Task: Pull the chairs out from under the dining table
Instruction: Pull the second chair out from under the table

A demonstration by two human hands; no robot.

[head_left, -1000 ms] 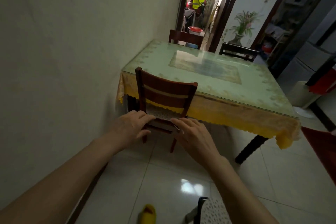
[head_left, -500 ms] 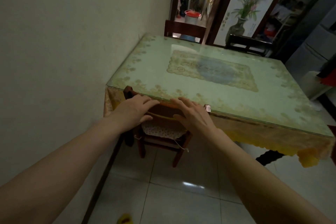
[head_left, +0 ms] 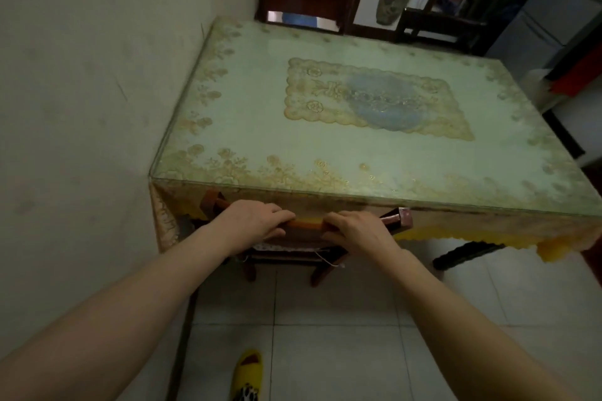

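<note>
A dark wooden chair (head_left: 399,220) is tucked against the near edge of the dining table (head_left: 293,127), its seat partly under the yellow cloth fringe. Both my hands rest on its top rail: my left hand (head_left: 254,221) grips the left part, my right hand (head_left: 356,231) grips the right part, fingers curled over the rail. The chair's seat cushion and front legs show below my hands. Two more chairs stand at the table's far edge: one (head_left: 303,3) at far left, another (head_left: 433,28) at far right.
A plain wall (head_left: 81,107) runs along the table's left side, close to the near chair. A yellow slipper (head_left: 247,374) is on the tiled floor below. A doorway and a vase picture lie beyond the table; grey cabinets stand at right.
My view has moved closer and higher over the table. My hands rose from the chair's seat to its top rail and closed around it.
</note>
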